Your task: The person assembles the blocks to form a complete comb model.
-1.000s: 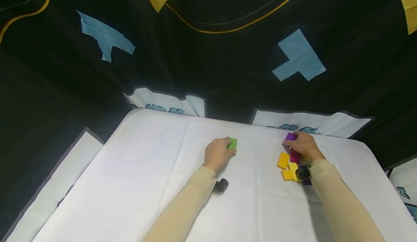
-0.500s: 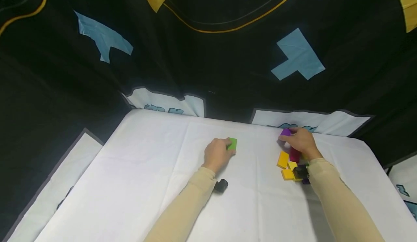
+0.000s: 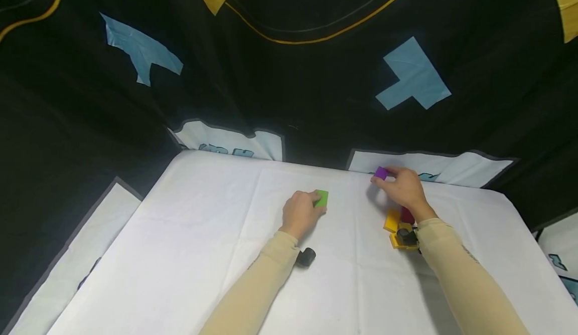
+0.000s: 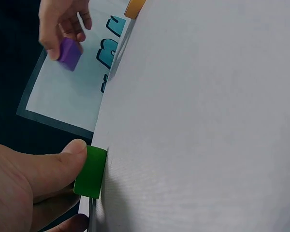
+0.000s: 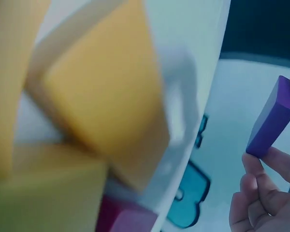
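My left hand [image 3: 300, 212] pinches a green block [image 3: 322, 198] that rests on the white table. In the left wrist view, the thumb lies against the near face of the green block [image 4: 91, 172]. My right hand [image 3: 403, 187] holds a purple block [image 3: 381, 173] raised above the table near its back edge. The right wrist view shows the purple block [image 5: 274, 117] as a flat rectangular piece, tilted between thumb and fingertips. Under the right wrist lies a pile of blocks, among them a yellow block [image 3: 392, 220] and a dark red block [image 3: 407, 215], partly hidden by the arm.
A white cloth covers the table [image 3: 189, 224]. Behind it hangs a black curtain [image 3: 280, 89] with blue and yellow shapes. A small black wrist device [image 3: 306, 257] sits by the left cuff, and another [image 3: 407, 236] hangs over the pile.
My right hand has lifted the purple block away from the pile and carried it left and toward the back edge. The left hand and green block have stayed in place.
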`<state>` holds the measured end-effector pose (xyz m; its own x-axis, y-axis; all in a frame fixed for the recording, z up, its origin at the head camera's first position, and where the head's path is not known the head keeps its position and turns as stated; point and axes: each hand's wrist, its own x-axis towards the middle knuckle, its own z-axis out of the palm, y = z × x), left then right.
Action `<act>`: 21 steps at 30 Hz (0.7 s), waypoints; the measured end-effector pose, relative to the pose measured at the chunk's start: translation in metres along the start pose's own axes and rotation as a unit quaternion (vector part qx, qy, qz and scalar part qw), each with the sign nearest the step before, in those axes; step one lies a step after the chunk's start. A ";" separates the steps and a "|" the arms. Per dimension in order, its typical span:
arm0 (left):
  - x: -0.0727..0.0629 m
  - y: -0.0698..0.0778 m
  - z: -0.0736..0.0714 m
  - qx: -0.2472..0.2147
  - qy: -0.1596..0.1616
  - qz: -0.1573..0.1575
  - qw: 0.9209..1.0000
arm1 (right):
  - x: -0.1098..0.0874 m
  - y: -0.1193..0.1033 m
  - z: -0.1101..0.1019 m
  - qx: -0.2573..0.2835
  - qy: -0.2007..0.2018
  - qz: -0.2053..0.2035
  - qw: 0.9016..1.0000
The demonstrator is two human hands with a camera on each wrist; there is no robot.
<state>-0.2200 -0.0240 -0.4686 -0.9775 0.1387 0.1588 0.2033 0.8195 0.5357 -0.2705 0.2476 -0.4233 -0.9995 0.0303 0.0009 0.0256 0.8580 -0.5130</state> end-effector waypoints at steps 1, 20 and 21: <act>0.000 0.000 -0.001 0.000 0.002 0.001 1.000 | 0.000 -0.004 0.001 0.001 0.003 -0.008 1.000; -0.002 0.000 0.001 0.003 0.006 -0.010 1.000 | 0.000 -0.036 0.030 0.020 0.002 -0.072 0.997; -0.002 0.001 0.001 0.005 0.005 -0.010 1.000 | 0.000 -0.038 0.032 0.020 0.003 -0.074 0.997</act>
<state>-0.2183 -0.0231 -0.4695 -0.9809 0.1166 0.1559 0.1827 0.8279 0.5303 -0.2719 0.1984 -0.4313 -0.9921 -0.0926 0.0846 -0.1237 0.8322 -0.5405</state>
